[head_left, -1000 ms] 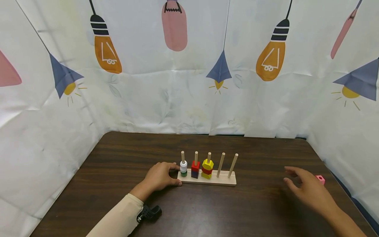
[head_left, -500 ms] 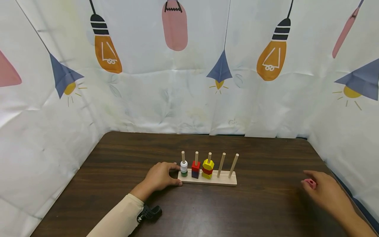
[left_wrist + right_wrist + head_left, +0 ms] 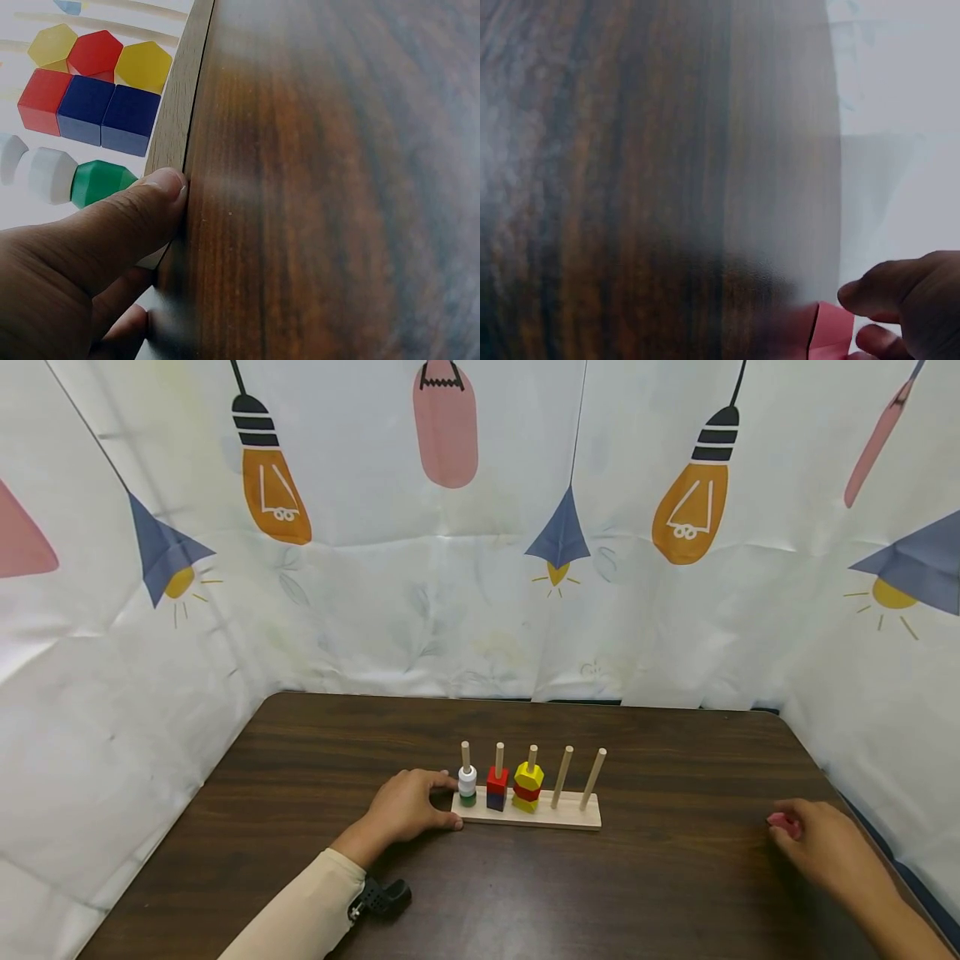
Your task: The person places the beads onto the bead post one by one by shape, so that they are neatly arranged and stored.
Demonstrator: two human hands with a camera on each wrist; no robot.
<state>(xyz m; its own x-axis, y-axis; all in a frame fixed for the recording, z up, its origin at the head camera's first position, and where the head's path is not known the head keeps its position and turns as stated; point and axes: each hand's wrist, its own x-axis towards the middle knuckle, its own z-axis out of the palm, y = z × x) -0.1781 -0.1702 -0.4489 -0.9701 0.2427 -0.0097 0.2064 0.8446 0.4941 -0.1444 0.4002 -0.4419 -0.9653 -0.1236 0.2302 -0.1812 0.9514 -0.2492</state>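
My left hand [image 3: 408, 807] grips the left end of a pale wooden peg board [image 3: 558, 817], thumb along its near edge. On the leftmost peg sit white beads [image 3: 51, 175] above a green bead [image 3: 101, 182]. The second peg carries a red cube [image 3: 43, 101] over two blue ones [image 3: 130, 120]; the third holds a red hexagonal block [image 3: 95, 54] between two yellow ones. Bare wooden pegs [image 3: 562, 777] stand at the right. Far to the right, my right hand [image 3: 840, 852] pinches a pink block [image 3: 783, 824] at the table; fingers partly cover it.
The dark wood-grain table [image 3: 600, 893] runs back to a white printed curtain [image 3: 450, 610], which also hangs along both sides. The table's right edge lies close beside my right hand. A black band [image 3: 380, 897] is on my left wrist.
My right hand has moved right and slightly down to the pink block and its fingers have closed on it. My left hand and the peg board have stayed in place.
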